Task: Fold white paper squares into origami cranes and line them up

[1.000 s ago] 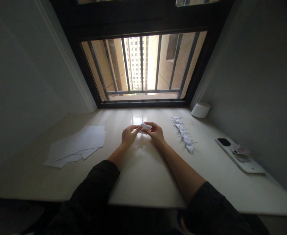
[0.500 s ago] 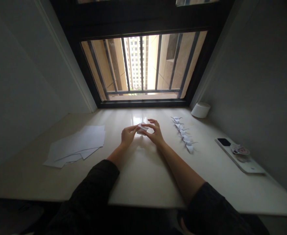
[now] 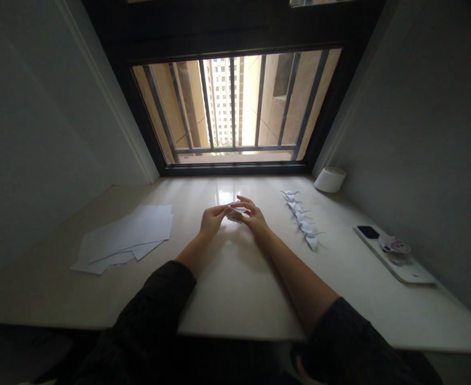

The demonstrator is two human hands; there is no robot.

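Between my two hands, just above the pale sill, is a small piece of folded white paper [image 3: 234, 216]. My left hand [image 3: 211, 221] pinches its left side between thumb and fingers. From the right, my right hand [image 3: 255, 218] grips the other side with its thumb below and fingers above, covering part of it. The exact shape of the folds is too small to make out. Off to the right of my hands, a row of several folded paper cranes [image 3: 301, 218] runs along the sill.
On the left lies a loose stack of white paper sheets [image 3: 129, 235]. A white phone [image 3: 404, 264] with a round grip rests at the right, near the wall. Behind it stands a white cup-like object [image 3: 329, 180]. The barred window [image 3: 235, 170] closes off the back of the sill [image 3: 235, 289].
My right hand has turned slightly and its raised fingers have come down closer over the folded paper. The paper's angle has shifted a little; my left hand stays nearly in place.
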